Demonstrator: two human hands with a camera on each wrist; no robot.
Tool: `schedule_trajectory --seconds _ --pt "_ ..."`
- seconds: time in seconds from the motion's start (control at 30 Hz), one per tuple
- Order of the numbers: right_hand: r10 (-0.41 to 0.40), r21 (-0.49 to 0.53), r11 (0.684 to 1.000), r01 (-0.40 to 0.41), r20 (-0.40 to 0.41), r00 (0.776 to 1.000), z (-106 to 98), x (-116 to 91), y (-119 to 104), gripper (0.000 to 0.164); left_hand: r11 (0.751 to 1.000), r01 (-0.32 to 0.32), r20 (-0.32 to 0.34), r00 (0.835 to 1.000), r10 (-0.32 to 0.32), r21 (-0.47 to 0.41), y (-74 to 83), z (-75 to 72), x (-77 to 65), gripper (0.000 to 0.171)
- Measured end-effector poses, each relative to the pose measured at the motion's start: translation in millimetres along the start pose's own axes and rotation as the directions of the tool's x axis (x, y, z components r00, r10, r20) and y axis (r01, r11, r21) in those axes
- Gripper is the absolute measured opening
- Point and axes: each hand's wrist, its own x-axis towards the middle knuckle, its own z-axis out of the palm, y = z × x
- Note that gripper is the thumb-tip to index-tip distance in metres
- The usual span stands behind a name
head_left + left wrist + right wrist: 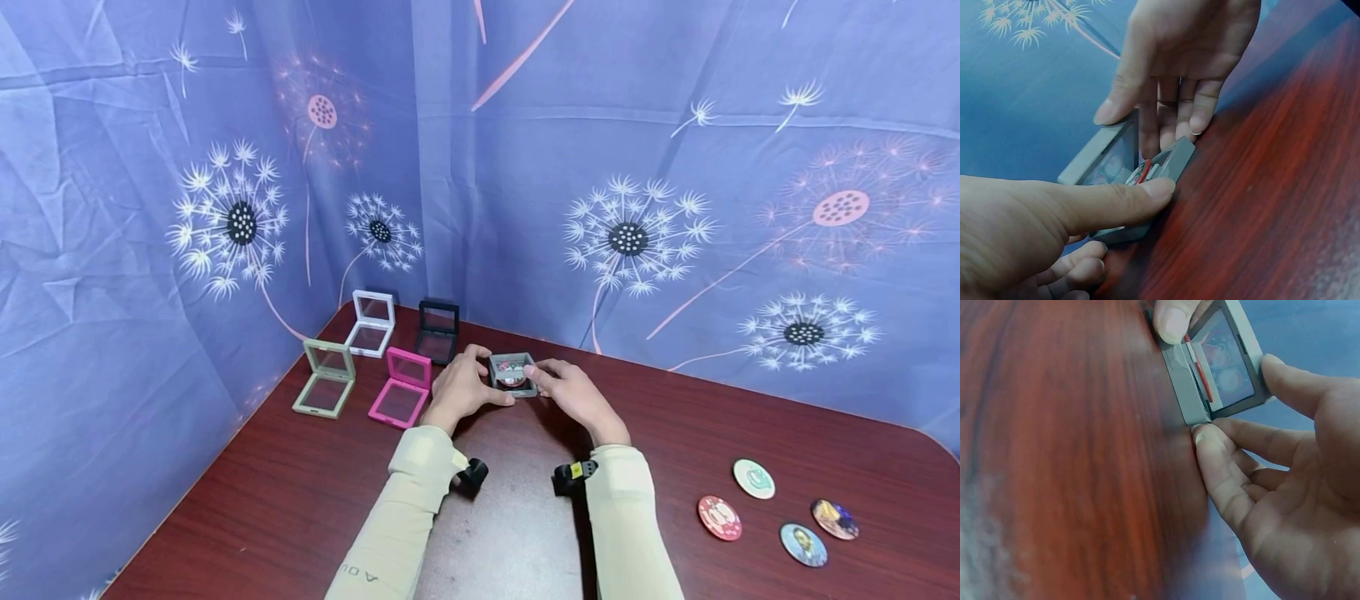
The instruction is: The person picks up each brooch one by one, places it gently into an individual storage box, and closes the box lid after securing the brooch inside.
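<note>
A grey hinged display case (517, 395) with clear windows stands partly open on the table between both hands. Inside it lies a round badge (512, 382); its red edge shows in both wrist views. My left hand (463, 387) grips the case from the left, thumb over the near edge of the base. From the right, my right hand (576, 393) holds the case, its thumb (1291, 384) against the tilted lid (1250, 347) and its fingertips (1207, 437) at the corner of the base. The lid leans up over the badge.
Left of the hands stand open display cases: white (370, 325), black (437, 333), green (324, 379) and pink (400, 387). At the right lie round badges: mint (753, 479), red (720, 518), a blue portrait (803, 545) and a dark one (835, 519). A blue curtain (510, 183) hangs behind.
</note>
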Motion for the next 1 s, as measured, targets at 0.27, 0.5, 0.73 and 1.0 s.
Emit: schedule_trajectory --seconds 0.27,0.5,0.73,1.0 --pt "-0.057 -0.034 0.998 0.058 0.021 0.998 -1.6 -0.3 1.7 0.046 0.999 -0.016 0.062 0.998 0.019 -0.050 -3.5 -3.9 2.0 0.085" --pt "-0.084 -0.025 0.996 0.085 0.032 0.996 -0.6 0.7 2.7 0.044 0.996 -0.010 0.097 0.995 0.019 -0.088 -3.5 -8.0 1.3 0.083" --pt "-0.090 -0.030 0.995 0.090 0.017 0.996 0.2 2.2 2.6 0.045 0.997 -0.011 0.097 0.995 0.017 -0.071 -3.1 -7.1 2.3 0.080" --pt "-0.129 -0.052 0.990 0.130 0.022 0.991 0.8 3.6 3.7 0.060 0.998 -0.014 0.088 0.996 0.019 -0.056 -4.4 -5.7 2.5 0.076"
